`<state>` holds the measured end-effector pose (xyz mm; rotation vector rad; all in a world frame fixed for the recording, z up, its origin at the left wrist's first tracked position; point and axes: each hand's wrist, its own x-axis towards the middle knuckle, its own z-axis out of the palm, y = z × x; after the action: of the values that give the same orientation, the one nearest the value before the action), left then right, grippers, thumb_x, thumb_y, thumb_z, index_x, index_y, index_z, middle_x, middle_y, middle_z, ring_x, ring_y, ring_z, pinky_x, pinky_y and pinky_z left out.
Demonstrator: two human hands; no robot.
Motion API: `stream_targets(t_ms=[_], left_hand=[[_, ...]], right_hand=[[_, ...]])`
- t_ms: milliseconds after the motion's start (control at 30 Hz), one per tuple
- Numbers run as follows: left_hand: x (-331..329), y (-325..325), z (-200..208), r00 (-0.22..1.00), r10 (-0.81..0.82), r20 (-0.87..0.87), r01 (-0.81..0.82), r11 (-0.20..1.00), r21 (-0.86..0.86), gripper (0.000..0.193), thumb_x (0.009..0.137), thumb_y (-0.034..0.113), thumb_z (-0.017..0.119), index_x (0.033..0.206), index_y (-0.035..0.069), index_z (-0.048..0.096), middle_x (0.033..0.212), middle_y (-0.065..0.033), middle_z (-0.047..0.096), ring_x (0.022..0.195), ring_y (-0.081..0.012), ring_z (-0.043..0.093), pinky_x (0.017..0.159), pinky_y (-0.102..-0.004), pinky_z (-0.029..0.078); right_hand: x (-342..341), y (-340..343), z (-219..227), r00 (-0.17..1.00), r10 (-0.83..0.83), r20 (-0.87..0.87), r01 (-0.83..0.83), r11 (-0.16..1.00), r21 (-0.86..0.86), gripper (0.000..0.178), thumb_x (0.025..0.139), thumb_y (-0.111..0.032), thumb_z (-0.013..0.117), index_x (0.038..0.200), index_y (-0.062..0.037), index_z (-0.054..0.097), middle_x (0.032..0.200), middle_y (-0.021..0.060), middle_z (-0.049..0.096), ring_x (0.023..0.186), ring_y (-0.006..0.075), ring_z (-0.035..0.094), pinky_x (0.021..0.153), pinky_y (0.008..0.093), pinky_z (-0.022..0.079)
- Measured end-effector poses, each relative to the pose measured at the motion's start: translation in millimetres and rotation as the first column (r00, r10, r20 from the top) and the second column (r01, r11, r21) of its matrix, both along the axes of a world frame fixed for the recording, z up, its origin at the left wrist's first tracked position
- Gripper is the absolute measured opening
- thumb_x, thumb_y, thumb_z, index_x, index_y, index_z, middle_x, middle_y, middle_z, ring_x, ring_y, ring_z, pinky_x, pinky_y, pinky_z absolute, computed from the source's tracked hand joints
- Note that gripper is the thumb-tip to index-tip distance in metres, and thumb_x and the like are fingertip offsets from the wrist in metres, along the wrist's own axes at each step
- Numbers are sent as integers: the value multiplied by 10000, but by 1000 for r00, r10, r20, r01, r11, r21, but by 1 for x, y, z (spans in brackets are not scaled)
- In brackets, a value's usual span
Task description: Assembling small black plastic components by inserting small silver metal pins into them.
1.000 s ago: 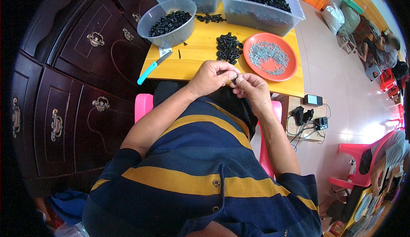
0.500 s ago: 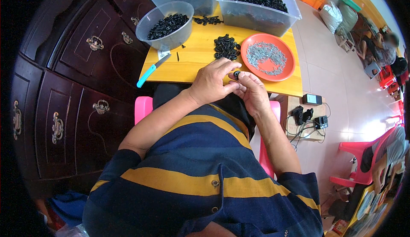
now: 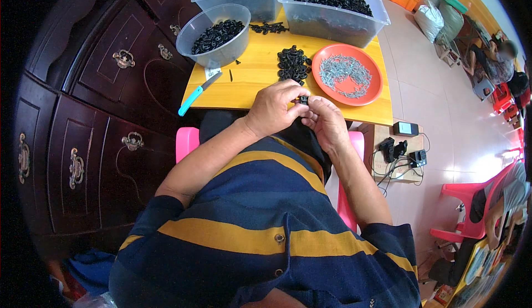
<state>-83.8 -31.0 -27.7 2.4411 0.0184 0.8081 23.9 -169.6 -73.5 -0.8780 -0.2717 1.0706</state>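
Observation:
Between my two hands, just off the table's near edge, is a small black plastic part (image 3: 304, 100). The fingers and thumb of my left hand (image 3: 275, 106) pinch it from the left. My right hand (image 3: 328, 120) grips it from the right with thumb and forefinger, the other fingers curled beneath. Beyond my fingers lies a pile of similar black parts (image 3: 292, 64). Right of that pile, a round red plate (image 3: 376, 90) holds many thin silvery metal pins (image 3: 344, 74). My fingertips partly cover the held part, so its exact shape is hard to make out.
On the yellow table (image 3: 255, 89) stand a round clear tub (image 3: 233, 49) and two rectangular clear bins (image 3: 338, 24) of black parts. A turquoise-handled knife (image 3: 191, 100) lies at left. Dark drawers (image 3: 105, 97) flank the left side. Other people sit at far right.
The black part has turned between my fingertips, and my left fingers have closed in on it. My hands stay in nearly the same place.

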Motion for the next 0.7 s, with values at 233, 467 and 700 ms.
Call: stream_targets(t_ms=[233, 467, 700], left_hand=[[1, 3, -3, 1000, -20, 11, 20, 1000, 16, 192, 795, 110, 722, 956, 43, 641, 871, -118, 636, 813, -322, 650, 708, -406, 517], [-1, 3, -1, 999, -21, -32, 22, 999, 24, 193, 798, 61, 751, 963, 23, 659, 858, -120, 654, 803, -304, 665, 712, -372, 526], [-1, 6, -7, 998, -65, 24, 66, 997, -36, 161, 805, 35, 752, 950, 22, 684, 868, -110, 662, 780, -267, 671, 689, -344, 526]], right_hand=[[-3, 1, -1, 998, -35, 60, 37, 999, -24, 153, 962, -226, 653, 987, -75, 649, 865, -2, 678, 759, 77, 628, 699, 230, 511], [-9, 1, 3, 991, -83, 102, 88, 995, -42, 147, 965, -215, 650, 968, -68, 656, 846, -1, 668, 736, 75, 605, 678, 225, 490], [-9, 3, -1, 988, -88, 124, 94, 994, -46, 172, 954, -239, 670, 933, -69, 657, 798, -8, 641, 693, 66, 572, 647, 220, 467]])
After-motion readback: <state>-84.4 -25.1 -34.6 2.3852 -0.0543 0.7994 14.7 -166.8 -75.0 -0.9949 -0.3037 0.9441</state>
